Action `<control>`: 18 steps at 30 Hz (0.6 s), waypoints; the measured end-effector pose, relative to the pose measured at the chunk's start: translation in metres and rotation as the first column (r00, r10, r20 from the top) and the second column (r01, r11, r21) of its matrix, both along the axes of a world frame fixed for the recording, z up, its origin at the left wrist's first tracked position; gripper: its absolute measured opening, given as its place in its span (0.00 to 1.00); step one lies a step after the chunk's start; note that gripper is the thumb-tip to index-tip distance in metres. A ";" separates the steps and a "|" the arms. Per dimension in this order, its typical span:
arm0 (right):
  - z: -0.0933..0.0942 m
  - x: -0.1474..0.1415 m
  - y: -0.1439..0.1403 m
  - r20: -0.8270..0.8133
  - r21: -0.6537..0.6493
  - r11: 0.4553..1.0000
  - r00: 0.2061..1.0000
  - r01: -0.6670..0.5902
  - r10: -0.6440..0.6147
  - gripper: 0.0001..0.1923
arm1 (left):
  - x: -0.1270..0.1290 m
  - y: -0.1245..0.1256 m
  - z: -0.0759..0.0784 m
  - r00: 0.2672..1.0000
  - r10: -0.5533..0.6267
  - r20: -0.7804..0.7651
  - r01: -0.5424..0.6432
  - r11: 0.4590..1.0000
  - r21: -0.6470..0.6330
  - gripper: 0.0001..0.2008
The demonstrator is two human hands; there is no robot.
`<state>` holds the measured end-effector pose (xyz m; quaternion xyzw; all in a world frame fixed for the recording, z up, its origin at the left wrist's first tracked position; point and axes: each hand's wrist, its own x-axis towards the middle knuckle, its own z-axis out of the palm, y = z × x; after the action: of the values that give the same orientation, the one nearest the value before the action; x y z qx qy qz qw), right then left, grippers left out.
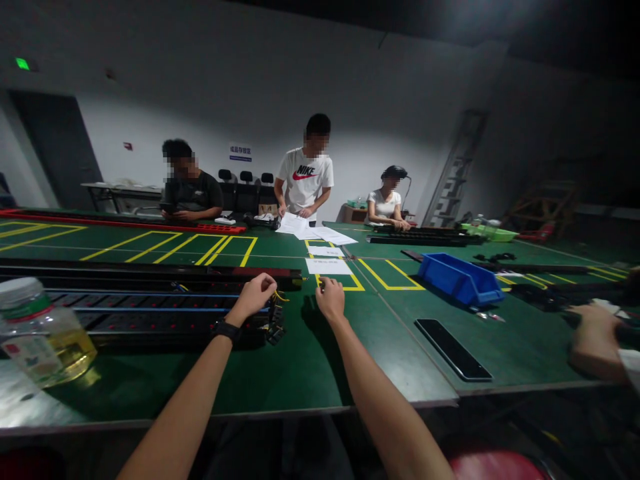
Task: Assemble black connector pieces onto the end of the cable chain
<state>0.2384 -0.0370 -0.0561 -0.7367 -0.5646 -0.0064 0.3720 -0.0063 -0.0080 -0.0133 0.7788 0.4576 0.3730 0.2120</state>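
Note:
My left hand [256, 293] is closed on thin yellow wires [280, 296] at the right end of a long black strip assembly [150, 313] with red dots and blue lines. A black wristband sits on that wrist. My right hand [330, 297] reaches to the table just right of it, fingers curled down on something too small to make out, near a white paper sheet [329, 266]. Both forearms stretch over the green table [310, 360].
A plastic bottle [40, 330] of yellow liquid stands at the near left. A blue bin [460, 279] and a flat black bar [453, 349] lie to the right. Another person's hand [595, 340] enters at far right. Three people work at the far side, with papers [310, 230].

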 end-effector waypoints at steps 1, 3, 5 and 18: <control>-0.003 0.004 0.000 0.070 -0.053 0.998 0.997 0.039 -0.035 0.25 | -0.001 0.000 -0.002 1.000 -0.002 -0.001 0.002 1.000 -0.004 0.10; -0.007 0.008 0.000 0.166 -0.155 0.985 0.985 0.071 -0.045 0.27 | -0.001 0.000 -0.004 1.000 -0.002 0.007 0.002 1.000 -0.011 0.10; -0.010 0.007 0.000 0.217 -0.240 0.969 0.976 0.063 -0.010 0.26 | -0.002 0.000 -0.006 0.999 -0.002 0.038 0.003 1.000 -0.017 0.10; 0.000 -0.004 -0.012 0.245 -0.120 0.968 0.952 0.220 -0.186 0.16 | -0.008 -0.003 -0.012 0.981 -0.102 0.165 0.107 0.994 -0.021 0.14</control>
<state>0.2349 -0.0486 -0.0558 -0.8105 -0.5240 -0.0892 0.2460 -0.0144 -0.0107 -0.0258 0.7651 0.4026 0.4173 0.2800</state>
